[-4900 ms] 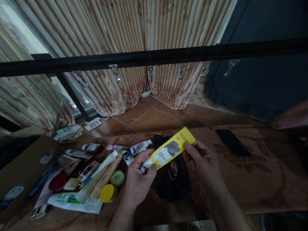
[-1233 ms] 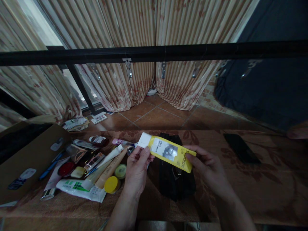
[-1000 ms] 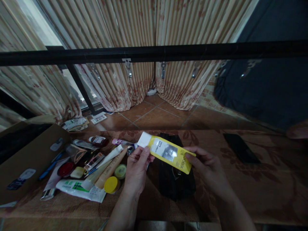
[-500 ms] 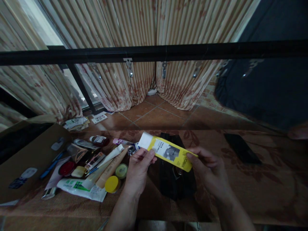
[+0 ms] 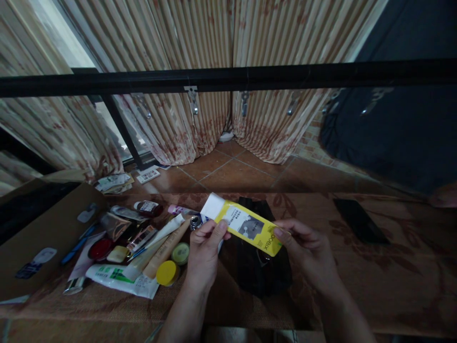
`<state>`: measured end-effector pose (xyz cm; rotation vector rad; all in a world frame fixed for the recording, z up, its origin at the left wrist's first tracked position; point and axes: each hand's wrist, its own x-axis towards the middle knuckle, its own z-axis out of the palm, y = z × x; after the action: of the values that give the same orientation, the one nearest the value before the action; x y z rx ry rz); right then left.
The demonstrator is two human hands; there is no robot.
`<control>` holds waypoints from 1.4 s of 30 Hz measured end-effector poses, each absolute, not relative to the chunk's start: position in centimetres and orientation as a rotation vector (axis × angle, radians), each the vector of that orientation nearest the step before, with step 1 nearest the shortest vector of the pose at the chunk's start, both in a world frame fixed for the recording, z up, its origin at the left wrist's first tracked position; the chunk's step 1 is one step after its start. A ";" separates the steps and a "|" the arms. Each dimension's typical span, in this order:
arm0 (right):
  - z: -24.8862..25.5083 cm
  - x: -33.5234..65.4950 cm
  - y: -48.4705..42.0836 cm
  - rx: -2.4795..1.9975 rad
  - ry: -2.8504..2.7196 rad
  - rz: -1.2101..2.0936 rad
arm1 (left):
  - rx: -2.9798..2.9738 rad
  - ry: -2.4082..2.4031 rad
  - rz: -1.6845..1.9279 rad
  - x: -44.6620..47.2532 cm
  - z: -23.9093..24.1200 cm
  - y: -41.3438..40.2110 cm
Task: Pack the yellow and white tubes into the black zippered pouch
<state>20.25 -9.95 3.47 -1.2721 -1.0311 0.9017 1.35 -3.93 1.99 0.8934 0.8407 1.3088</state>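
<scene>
Both my hands hold a yellow and white tube (image 5: 246, 225) above a table covered with a brown patterned cloth (image 5: 374, 281). My left hand (image 5: 205, 252) pinches its white end with thumb and fingers. My right hand (image 5: 309, 250) grips the yellow end with black lettering. The tube lies nearly level, tilted down to the right. Under it sits a black pouch (image 5: 262, 267) on the cloth.
A heap of cosmetics lies to the left: a cream tube (image 5: 166, 243), a yellow lid (image 5: 164, 272), a green-and-white sachet (image 5: 119, 281), a red compact (image 5: 98, 247). A cardboard box (image 5: 39, 238) stands far left. A dark phone (image 5: 359, 220) lies right. A black bar (image 5: 228, 78) crosses overhead.
Since about five seconds ago the tube has been turned end for end, its white end now at my left hand. Over the last second it tilted slightly and my fingers shifted along it.
</scene>
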 end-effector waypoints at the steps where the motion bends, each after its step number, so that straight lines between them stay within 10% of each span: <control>1: 3.5 20.2 -9.9 -1.274 -1.039 0.891 | 0.902 0.843 1.315 1.3 1.9 -3.9; 42: 3.9 19.4 -9.7 -1.333 -1.014 0.836 | 1.120 0.921 1.194 1.5 2.9 -4.5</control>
<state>19.44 -9.66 3.88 -1.3330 -1.0143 0.8357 1.46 -4.46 2.91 1.1205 0.9207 1.1940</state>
